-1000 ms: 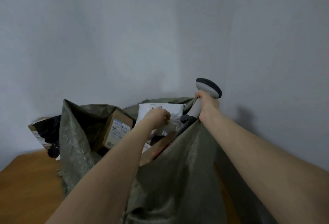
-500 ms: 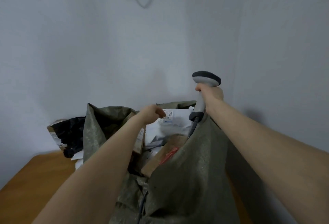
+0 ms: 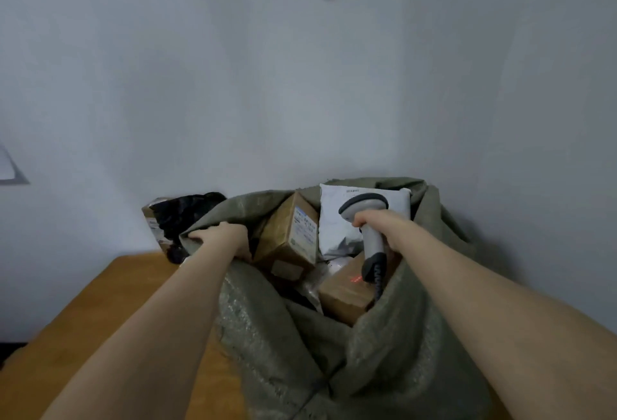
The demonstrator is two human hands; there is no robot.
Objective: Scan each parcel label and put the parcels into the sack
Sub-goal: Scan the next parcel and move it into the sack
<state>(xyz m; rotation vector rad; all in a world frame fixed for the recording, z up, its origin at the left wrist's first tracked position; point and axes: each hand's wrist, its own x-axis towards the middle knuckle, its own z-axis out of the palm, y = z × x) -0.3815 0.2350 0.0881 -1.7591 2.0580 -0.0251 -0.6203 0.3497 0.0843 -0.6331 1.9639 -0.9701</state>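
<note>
The sack fills the lower middle of the head view. It is of coarse woven grey-green fabric, soft and creased, and its mouth stands open on a smooth orange-brown wooden table.

Inside it, at the centre of the frame, a brown cardboard box stands tilted, with a white printed label on its side. Just right of it a white plastic mailer, flat and wrinkled, leans against the back of the sack. Lower down lies a second cardboard parcel with a small red glow on its top.

The left hand reaches forward on a straight arm, and its fingers are curled over the left rim of the sack, holding the fabric. The right hand is wrapped round the handle of a grey scanner, whose rounded dark-topped head is over the mailer.

Behind the sack, at the left, a crumpled glossy black bag rests against the plain pale wall.
</note>
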